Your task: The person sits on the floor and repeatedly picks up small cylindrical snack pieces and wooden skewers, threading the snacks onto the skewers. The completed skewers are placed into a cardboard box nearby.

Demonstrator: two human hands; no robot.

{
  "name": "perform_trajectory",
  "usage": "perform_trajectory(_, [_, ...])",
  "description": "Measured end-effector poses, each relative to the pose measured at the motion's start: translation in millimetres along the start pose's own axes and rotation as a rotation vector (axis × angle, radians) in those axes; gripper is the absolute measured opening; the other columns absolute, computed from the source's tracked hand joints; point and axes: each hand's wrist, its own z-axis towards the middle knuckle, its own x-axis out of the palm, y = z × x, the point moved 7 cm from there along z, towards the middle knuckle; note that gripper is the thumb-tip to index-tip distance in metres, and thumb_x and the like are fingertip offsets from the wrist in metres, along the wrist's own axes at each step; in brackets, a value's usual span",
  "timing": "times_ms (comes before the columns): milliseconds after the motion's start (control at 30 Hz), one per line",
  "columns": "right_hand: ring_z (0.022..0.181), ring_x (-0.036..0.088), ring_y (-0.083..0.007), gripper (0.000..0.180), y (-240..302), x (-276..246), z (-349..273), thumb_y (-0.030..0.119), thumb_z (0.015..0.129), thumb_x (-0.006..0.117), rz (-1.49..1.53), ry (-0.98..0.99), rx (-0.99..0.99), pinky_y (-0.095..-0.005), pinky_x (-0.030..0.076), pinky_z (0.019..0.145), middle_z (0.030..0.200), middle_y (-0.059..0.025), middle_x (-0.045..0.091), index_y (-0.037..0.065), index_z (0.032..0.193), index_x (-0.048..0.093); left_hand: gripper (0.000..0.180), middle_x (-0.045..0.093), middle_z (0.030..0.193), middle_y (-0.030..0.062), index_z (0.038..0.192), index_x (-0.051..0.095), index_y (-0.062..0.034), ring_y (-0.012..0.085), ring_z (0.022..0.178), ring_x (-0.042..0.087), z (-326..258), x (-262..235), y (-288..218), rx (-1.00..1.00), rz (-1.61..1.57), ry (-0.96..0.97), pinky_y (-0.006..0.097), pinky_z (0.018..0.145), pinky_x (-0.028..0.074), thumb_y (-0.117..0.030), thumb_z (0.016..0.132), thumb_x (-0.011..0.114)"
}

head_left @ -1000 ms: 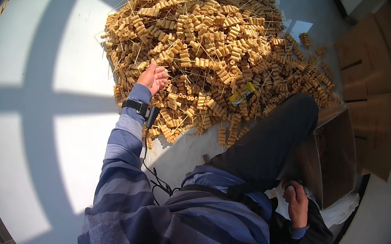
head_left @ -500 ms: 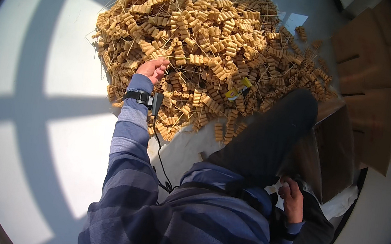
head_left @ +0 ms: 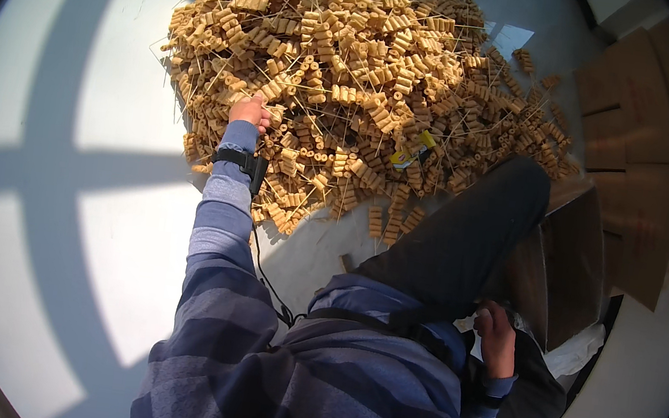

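A large heap of ridged tan tube-like pieces on thin sticks [head_left: 353, 61] spreads in front of me. At its near left edge, my left hand [head_left: 251, 113] has its fingers drawn together against the pieces. What lies between the fingertips is too small to make out. Beside my lap on the right, my right hand [head_left: 495, 339] is curled closed, knuckles up, away from the heap. Its fingers hide whatever they may hold. A small yellow and dark packet [head_left: 414, 149] lies on the heap, close to my bent knee.
Flattened brown cardboard [head_left: 641, 130] lies at the far right. An open brown carton [head_left: 566, 262] stands beside my dark-trousered leg [head_left: 458, 224], with clear plastic [head_left: 576, 353] by its base. A black cable [head_left: 262, 271] hangs from my left wrist strap. Window shadows cross the white floor [head_left: 122, 241].
My left hand has shifted a little left and down along the heap, and its wrist has turned. My right hand stays curled by my lap. The view has moved slightly.
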Motion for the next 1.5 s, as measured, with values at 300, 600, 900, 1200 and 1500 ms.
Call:
perform_trajectory(300, [0.071, 0.059, -0.0127, 0.026, 6.7, 6.6, 2.2, 0.017, 0.101, 0.057, -0.091, -0.025, -0.094, -0.0284, 0.049, 0.067, 0.083, -0.0077, 0.063, -0.001, 0.118, 0.064, 0.029, 0.059, 0.066, 0.0019, 0.099, 0.056, -0.0107, 0.0115, 0.045, 0.054, 28.0, -12.9, 2.1, -0.255, 0.158, 0.104, 0.023, 0.034, 0.038, -0.039, 0.100, 0.060])
perform_trajectory(600, [0.071, 0.059, -0.0128, 0.025, 9.6, 8.0, 4.3, 0.017, 0.101, 0.057, -0.032, -0.022, -0.066, -0.0281, 0.049, 0.067, 0.083, -0.0072, 0.063, -0.002, 0.117, 0.063, 0.038, 0.055, 0.061, 0.0018, 0.114, 0.056, -0.0089, 0.0108, 0.043, 0.048, 37.4, -13.5, 4.1, -0.367, 0.138, 0.190, 0.022, 0.033, 0.035, -0.044, 0.100, 0.060])
perform_trajectory(900, [0.073, 0.061, -0.0134, 0.026, 14.2, -0.3, 6.0, 0.017, 0.101, 0.058, -0.049, -0.037, -0.075, -0.0289, 0.050, 0.069, 0.086, -0.0087, 0.065, -0.002, 0.118, 0.063, 0.031, 0.052, 0.058, -0.0007, 0.081, 0.058, -0.0070, 0.0095, 0.044, 0.046, 72.8, -11.5, 17.0, -0.456, 0.387, 0.232, 0.020, 0.034, 0.032, -0.030, 0.101, 0.056])
perform_trajectory(1200, [0.073, 0.066, -0.0184, 0.029, 8.3, 4.8, 7.0, 0.020, 0.101, 0.057, -0.102, -0.054, -0.068, -0.0317, 0.052, 0.069, 0.082, -0.0135, 0.067, -0.001, 0.120, 0.063, 0.020, 0.058, 0.065, 0.0066, 0.096, 0.063, -0.0061, 0.0183, 0.049, 0.053, 60.4, -32.6, -16.7, -0.134, 0.759, 0.036, 0.033, 0.044, 0.045, -0.026, 0.095, 0.062])
perform_trajectory(1500, [0.075, 0.069, -0.0261, 0.028, 14.3, 7.5, 14.4, 0.020, 0.101, 0.057, -0.189, -0.031, -0.134, -0.0352, 0.053, 0.070, 0.085, -0.0169, 0.068, 0.000, 0.120, 0.063, 0.086, 0.020, 0.161, 0.0208, 0.156, 0.030, -0.0150, 0.0404, 0.145, 0.033, 8.2, -6.4, -7.3, 0.445, 1.465, 0.323, 0.046, 0.119, 0.033, -0.023, 0.084, 0.077])
